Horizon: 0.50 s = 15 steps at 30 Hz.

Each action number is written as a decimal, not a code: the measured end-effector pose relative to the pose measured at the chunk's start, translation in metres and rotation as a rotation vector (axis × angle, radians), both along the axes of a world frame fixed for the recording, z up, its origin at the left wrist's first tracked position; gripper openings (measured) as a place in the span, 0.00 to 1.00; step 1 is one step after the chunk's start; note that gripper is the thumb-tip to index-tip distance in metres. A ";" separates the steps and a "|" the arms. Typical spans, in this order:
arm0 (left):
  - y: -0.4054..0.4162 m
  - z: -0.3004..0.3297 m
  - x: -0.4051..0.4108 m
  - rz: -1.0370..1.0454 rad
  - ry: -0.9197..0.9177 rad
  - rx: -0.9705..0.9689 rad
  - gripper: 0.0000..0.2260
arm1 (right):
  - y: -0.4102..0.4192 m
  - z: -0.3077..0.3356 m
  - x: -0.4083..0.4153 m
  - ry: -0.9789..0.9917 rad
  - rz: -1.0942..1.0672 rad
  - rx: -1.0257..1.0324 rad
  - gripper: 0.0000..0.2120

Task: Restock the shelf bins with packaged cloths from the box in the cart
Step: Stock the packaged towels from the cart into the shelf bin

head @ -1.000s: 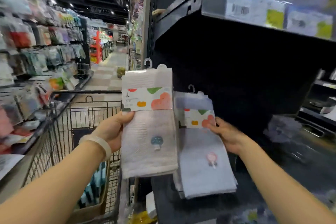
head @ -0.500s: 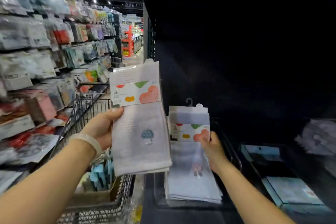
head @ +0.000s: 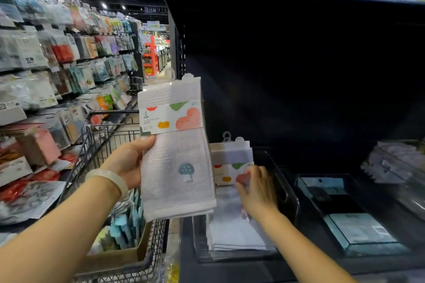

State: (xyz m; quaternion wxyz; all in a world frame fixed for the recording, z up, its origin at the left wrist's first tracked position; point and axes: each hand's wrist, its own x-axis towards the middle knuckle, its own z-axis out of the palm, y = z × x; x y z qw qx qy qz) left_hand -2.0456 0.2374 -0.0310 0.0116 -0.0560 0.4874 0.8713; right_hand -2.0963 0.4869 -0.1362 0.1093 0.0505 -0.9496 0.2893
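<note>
Dark metal shelf (head: 299, 76) filling the right side, price labels along the edge of the shelf above. Grey wire shopping cart (head: 96, 145) at lower left, holding one brown cardboard box (head: 128, 257) with upright teal-and-white packaged goods (head: 124, 227) inside; count unclear. Three bins visible on the shelf: a clear plastic bin (head: 289, 193) at left, a second dark-walled bin (head: 305, 193) just beside it holding flat pale-blue packages (head: 361, 232), apparently two, and a third bin (head: 414, 200) at the far right edge, blurred, with a pale heap at its back (head: 391, 158). In the clear bin, a leaning stack of white packaged cloths (head: 234, 230) with paper bands printed in red, green and orange, hanger hooks on top; number in the stack not countable. Held up between cart and shelf, well above the box, one white packaged cloth with a blue mushroom motif (head: 177, 167) and the same printed band; possibly more than one layer. Left hand (head: 131, 163), pale bangle (head: 110, 179) on its wrist, grasping that cloth at its left edge, thumb on the front. Right hand (head: 257, 190) inside the clear bin, fingers (head: 250, 174) curled onto the front of the stack at its band; gripping or only pressing, cannot tell.
</note>
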 end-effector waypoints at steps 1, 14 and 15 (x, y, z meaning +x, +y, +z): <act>0.001 0.001 0.000 -0.009 0.000 0.008 0.08 | -0.003 0.002 0.003 -0.044 0.083 0.060 0.15; 0.082 -0.026 -0.018 -0.128 -0.233 -0.110 0.10 | 0.018 0.059 0.034 -0.635 0.227 -1.238 0.31; 0.089 -0.033 -0.019 -0.126 -0.263 -0.103 0.10 | 0.022 0.057 0.036 -0.637 0.229 -1.188 0.28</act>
